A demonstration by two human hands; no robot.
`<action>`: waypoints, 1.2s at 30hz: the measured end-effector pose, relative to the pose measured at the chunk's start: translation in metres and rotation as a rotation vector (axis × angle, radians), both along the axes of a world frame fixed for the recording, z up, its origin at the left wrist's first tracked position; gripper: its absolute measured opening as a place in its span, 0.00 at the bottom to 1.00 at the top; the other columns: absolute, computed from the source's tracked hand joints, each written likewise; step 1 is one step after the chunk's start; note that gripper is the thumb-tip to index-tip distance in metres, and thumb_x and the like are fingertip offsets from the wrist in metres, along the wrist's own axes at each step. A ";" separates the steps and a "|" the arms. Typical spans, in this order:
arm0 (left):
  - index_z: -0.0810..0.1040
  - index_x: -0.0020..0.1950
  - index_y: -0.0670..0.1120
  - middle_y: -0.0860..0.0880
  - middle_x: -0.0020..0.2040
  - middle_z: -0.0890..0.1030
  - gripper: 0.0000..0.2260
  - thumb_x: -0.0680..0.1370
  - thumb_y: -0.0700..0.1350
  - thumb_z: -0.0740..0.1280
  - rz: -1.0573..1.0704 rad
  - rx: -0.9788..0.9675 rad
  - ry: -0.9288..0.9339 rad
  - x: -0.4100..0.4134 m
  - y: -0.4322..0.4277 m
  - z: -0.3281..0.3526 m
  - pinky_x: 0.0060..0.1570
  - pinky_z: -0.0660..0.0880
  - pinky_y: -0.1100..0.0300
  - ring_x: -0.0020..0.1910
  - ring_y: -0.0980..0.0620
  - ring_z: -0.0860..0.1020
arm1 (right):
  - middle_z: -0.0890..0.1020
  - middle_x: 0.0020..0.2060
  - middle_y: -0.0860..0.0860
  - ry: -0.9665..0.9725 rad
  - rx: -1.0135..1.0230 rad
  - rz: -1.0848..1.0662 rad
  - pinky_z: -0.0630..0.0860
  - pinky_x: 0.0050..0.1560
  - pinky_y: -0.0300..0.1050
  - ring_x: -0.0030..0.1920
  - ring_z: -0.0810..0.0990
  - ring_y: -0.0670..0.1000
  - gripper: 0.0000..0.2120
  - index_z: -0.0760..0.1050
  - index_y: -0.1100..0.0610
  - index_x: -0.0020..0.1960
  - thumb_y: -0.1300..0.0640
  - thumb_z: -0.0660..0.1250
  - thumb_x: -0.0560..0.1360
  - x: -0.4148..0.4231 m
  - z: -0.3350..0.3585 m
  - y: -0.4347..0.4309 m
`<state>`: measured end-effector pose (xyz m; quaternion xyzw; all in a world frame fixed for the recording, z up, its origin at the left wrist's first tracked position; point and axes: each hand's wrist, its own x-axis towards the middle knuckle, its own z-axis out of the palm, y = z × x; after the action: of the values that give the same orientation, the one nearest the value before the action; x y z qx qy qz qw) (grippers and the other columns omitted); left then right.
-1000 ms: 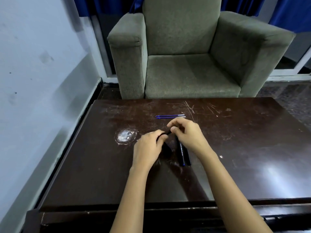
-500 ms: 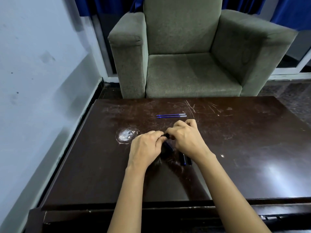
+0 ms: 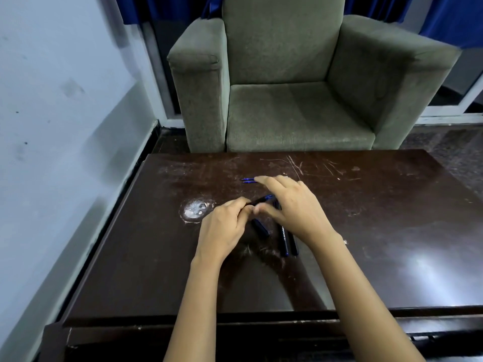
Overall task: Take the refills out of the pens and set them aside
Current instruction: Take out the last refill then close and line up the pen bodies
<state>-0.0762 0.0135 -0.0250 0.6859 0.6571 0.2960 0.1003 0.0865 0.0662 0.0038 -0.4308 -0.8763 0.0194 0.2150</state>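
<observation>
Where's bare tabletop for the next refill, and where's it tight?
Free: the right half of the table, from the right hand to the edge; also the strip left of the white scuff. Crowded: the centre, where the left hand grips a pen, loose pens lie, and two refills sit just beyond.

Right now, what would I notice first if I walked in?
In the middle of the dark table, the left hand pinches a pen while the right hand spreads over it. Two blue refills lie just beyond, and a big armchair stands behind the table.
</observation>
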 end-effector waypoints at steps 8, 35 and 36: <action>0.78 0.58 0.52 0.53 0.49 0.82 0.10 0.80 0.51 0.62 -0.021 0.033 0.048 0.003 0.000 -0.001 0.40 0.73 0.57 0.47 0.51 0.80 | 0.72 0.50 0.48 0.123 -0.299 0.070 0.72 0.51 0.50 0.51 0.71 0.53 0.14 0.67 0.52 0.53 0.60 0.68 0.71 0.004 -0.011 0.001; 0.76 0.59 0.56 0.54 0.53 0.81 0.10 0.81 0.53 0.59 0.001 -0.085 0.019 0.011 0.003 -0.006 0.42 0.71 0.57 0.51 0.50 0.79 | 0.83 0.34 0.52 0.346 -0.579 -0.056 0.77 0.41 0.44 0.31 0.78 0.45 0.10 0.78 0.53 0.45 0.49 0.63 0.78 0.014 -0.009 0.006; 0.76 0.58 0.56 0.54 0.53 0.81 0.10 0.81 0.54 0.58 -0.007 -0.092 0.020 0.012 0.003 -0.006 0.42 0.72 0.56 0.51 0.49 0.79 | 0.82 0.32 0.52 0.290 -0.530 -0.058 0.76 0.41 0.46 0.30 0.76 0.46 0.10 0.78 0.55 0.43 0.51 0.63 0.79 0.014 -0.010 0.005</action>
<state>-0.0643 0.0163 -0.0311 0.6857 0.6688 0.2582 0.1260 0.1006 0.0713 -0.0061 -0.4895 -0.7882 0.3025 0.2183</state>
